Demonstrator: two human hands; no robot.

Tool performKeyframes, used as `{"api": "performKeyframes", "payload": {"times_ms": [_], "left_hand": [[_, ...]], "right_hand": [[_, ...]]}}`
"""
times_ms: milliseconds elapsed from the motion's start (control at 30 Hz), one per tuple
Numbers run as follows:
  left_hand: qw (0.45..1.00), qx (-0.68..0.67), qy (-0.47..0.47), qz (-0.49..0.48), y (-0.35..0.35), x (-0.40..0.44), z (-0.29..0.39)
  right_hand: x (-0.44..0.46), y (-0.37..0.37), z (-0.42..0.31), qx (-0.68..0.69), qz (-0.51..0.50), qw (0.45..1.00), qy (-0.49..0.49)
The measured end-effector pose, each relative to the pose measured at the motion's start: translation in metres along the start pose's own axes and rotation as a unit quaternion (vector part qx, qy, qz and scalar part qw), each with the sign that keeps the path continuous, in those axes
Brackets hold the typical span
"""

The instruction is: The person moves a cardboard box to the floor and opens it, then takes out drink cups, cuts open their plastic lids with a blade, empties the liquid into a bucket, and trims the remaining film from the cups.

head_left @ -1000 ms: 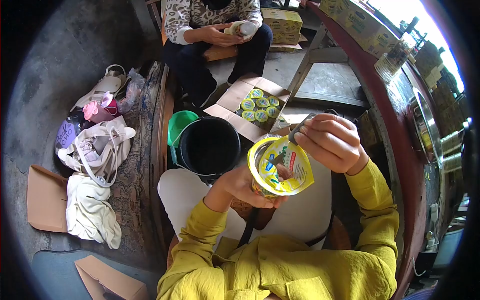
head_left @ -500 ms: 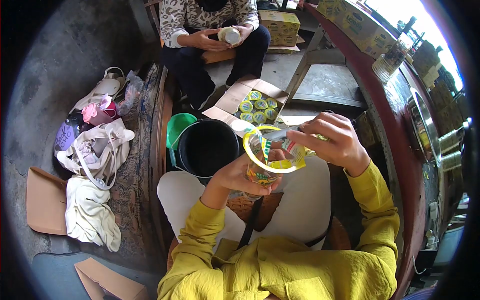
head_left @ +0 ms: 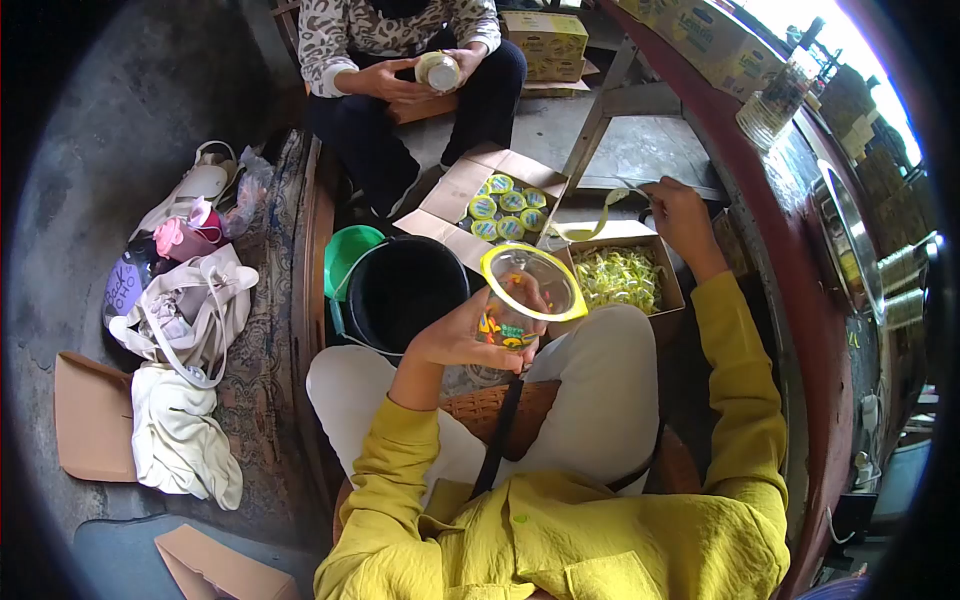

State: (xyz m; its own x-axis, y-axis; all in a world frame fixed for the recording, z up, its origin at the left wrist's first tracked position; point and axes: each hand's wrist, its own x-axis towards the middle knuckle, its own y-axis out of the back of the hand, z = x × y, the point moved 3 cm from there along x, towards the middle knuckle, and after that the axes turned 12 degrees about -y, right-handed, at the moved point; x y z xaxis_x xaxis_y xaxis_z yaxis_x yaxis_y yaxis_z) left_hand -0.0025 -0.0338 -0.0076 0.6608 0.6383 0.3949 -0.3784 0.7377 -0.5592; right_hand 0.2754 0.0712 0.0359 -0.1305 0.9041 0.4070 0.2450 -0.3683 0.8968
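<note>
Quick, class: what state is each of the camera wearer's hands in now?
Left hand: closed around the clear cup.
Right hand: closed, apparently pinching a thin yellowish strip.

Left hand hugs a clear cup, right hand dangles some yellowish strip, black bucket sits left of the cup grip.

glossy plastic cup; matt cardboard box; rough woven wicker seat

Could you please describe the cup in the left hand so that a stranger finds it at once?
Find the yellow shirt and white trousers. In front of them, the left hand holds the cup, clear with a yellow rim. Unlike the printed-top cups in the carton, you can see inside it.
</note>
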Motion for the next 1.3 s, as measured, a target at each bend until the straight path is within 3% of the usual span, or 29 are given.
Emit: {"api": "performKeyframes", "payload": {"times_ms": [67,167,267,467,567,600,667,700,800,1000,1133,1300], "left_hand": [[0.999,0.033,-0.019,-0.008,0.004,0.003,0.001],[0.998,0.048,-0.037,0.029,0.007,0.002,0.003],[0.996,0.073,-0.036,0.041,0.011,0.001,0.004],[0.992,0.099,-0.035,0.067,0.014,-0.001,0.005],[0.965,0.23,-0.11,0.069,0.009,0.003,0.01],[0.96,0.258,-0.096,0.058,0.006,0.005,0.015],[0.951,0.274,-0.106,0.092,-0.004,0.006,0.023],[0.947,0.282,-0.113,0.109,-0.006,0.006,0.026],[0.922,0.332,-0.175,0.098,0.0,0.003,0.024],[0.906,0.376,-0.165,0.103,-0.004,-0.008,0.045],[0.907,0.348,-0.209,0.11,-0.008,-0.013,0.054],[0.938,0.258,-0.217,0.081,-0.01,-0.022,0.059]], "right_hand": [[-0.002,-0.037,0.046,-0.124,-0.069,0.988,-0.057],[-0.014,-0.09,0.101,-0.21,-0.082,0.974,-0.011],[-0.021,-0.123,0.116,-0.26,-0.094,0.956,-0.099],[-0.015,-0.154,0.139,-0.328,-0.17,0.925,-0.092],[-0.014,-0.144,0.13,-0.282,-0.131,0.948,-0.064],[-0.013,-0.122,0.107,-0.176,-0.06,0.981,-0.062],[-0.006,-0.1,0.071,0.04,-0.03,0.994,-0.096],[-0.002,-0.087,0.053,0.147,-0.015,0.983,-0.11],[-0.006,-0.029,-0.026,0.305,0.054,0.947,-0.088],[-0.029,0.069,-0.125,0.257,0.253,0.929,0.087],[-0.04,0.097,-0.151,0.197,0.325,0.898,0.222],[-0.05,0.115,-0.166,0.12,0.337,0.876,0.324]]}}
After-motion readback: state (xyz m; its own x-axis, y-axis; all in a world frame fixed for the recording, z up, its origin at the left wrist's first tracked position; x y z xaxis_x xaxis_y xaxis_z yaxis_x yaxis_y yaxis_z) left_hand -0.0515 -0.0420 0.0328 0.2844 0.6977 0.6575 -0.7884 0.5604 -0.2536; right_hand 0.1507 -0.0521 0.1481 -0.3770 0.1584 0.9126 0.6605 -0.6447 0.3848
